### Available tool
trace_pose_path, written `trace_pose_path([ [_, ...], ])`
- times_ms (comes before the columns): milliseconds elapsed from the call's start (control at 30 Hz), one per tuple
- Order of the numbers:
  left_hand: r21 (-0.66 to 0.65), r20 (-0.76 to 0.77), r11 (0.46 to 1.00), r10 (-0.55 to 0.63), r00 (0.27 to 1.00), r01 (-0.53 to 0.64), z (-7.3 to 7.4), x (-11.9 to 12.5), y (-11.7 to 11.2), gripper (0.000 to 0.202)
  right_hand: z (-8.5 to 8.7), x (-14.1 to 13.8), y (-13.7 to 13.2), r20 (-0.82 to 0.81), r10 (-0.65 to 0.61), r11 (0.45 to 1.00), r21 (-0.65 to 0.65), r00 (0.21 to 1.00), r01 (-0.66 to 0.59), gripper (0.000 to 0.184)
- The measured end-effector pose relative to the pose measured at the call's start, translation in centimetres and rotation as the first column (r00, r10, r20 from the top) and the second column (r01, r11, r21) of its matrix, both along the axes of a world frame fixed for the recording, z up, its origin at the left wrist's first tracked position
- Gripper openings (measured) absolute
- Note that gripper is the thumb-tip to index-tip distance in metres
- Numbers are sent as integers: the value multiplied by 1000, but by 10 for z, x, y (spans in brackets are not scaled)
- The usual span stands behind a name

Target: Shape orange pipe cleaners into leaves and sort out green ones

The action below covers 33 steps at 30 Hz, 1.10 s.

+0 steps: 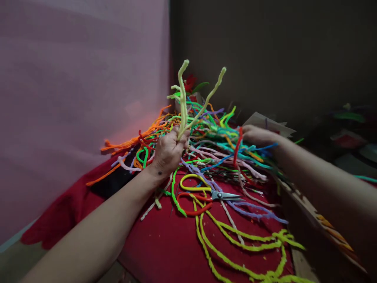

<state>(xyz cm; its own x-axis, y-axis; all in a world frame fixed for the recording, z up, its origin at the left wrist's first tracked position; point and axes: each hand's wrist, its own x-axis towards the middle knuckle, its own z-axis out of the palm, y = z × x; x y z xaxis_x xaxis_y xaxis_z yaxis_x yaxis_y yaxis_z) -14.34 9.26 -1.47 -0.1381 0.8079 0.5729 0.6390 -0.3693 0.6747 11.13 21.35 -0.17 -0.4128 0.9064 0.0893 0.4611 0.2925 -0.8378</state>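
Note:
My left hand [169,153] is closed around a small bunch of pale yellow pipe cleaners [183,103], whose ends stick up above the fist and fork apart. A big tangled heap of coloured pipe cleaners [215,147] lies behind and around it. At the right side of the heap is my right hand [255,134], with its fingers blurred and partly hidden among the stems, near a red pipe cleaner [238,147]. Scissors [219,195] with one yellow and one red handle loop lie in front of the heap, blades pointing right.
Red cloth [165,243] covers the surface. Bright yellow pipe cleaners [244,267], bent into loops, lie at the front. A pink wall [82,70] rises at the left. Sheets of paper [268,124] and a red flower with green leaves [191,82] are behind the heap.

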Motion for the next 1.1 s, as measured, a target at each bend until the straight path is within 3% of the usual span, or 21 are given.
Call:
trace_pose_path([
  [100,-14,107,999,-34,994,36,1,-1,1,38,-12,-7,-3,68,95,992,-88,993,-89,3],
  [200,-7,194,999,-43,980,45,4,-1,2,37,-11,-8,-6,133,145,988,-78,980,-135,12],
  [300,18,228,1000,-12,973,8,8,-3,0,37,9,-4,-9,321,142,985,53,937,-167,25],
  [433,108,141,984,129,982,-144,13,-6,-3,37,45,0,-24,529,104,947,205,842,-246,28],
  [533,162,-16,955,254,967,-248,13,-6,-7,37,63,-6,-52,582,-100,907,387,807,-167,18],
  [600,182,-150,943,306,940,-278,13,-2,-13,35,65,-17,-80,493,-161,875,472,855,-107,15],
  [633,191,-217,942,314,924,-275,12,2,-16,33,62,-25,-95,395,-138,885,461,908,-65,16],
  [700,196,-350,953,289,891,-232,10,10,-24,30,50,-44,-124,137,46,970,230,990,-77,29],
  [767,177,-474,976,196,859,-125,6,21,-31,29,32,-61,-148,-124,197,980,8,973,-197,47],
  [800,160,-530,986,128,838,-49,4,27,-35,31,23,-67,-157,-208,215,974,-25,954,-225,47],
  [833,152,-575,987,45,817,53,1,33,-38,32,14,-71,-164,-279,170,982,-27,945,-184,40],
  [900,137,-633,979,-28,774,148,-3,42,-43,30,-2,-73,-170,-349,58,997,-35,935,-75,30],
  [1000,126,-701,980,-22,713,154,-7,51,-50,36,-15,-71,-167,-382,-68,998,-13,922,68,27],
  [1100,129,-721,974,-36,692,185,-8,54,-56,51,-18,-72,-161,-497,-153,988,-88,854,125,23],
])
